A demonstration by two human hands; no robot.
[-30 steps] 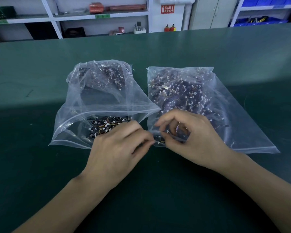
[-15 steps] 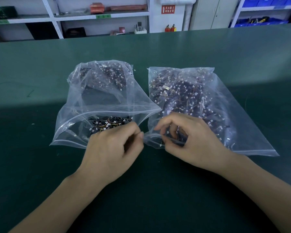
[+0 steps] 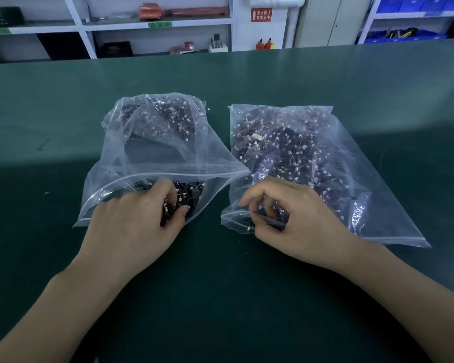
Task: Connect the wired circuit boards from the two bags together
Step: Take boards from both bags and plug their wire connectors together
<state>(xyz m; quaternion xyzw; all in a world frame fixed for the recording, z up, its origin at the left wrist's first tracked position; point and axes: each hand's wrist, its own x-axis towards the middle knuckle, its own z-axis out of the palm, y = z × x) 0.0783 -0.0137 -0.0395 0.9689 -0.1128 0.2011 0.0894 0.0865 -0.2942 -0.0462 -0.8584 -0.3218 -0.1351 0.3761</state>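
The left hand (image 3: 134,226) has moved from beside the right hand (image 3: 294,221) into the left bag (image 3: 152,163), fingers among its boards (image 3: 186,200).

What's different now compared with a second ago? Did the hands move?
The left hand drew away from the right hand and reached into the mouth of the left bag, its fingers now among the wired boards there. The right hand stayed at the mouth of the right bag, fingers curled on its contents. Both bags lie where they were.
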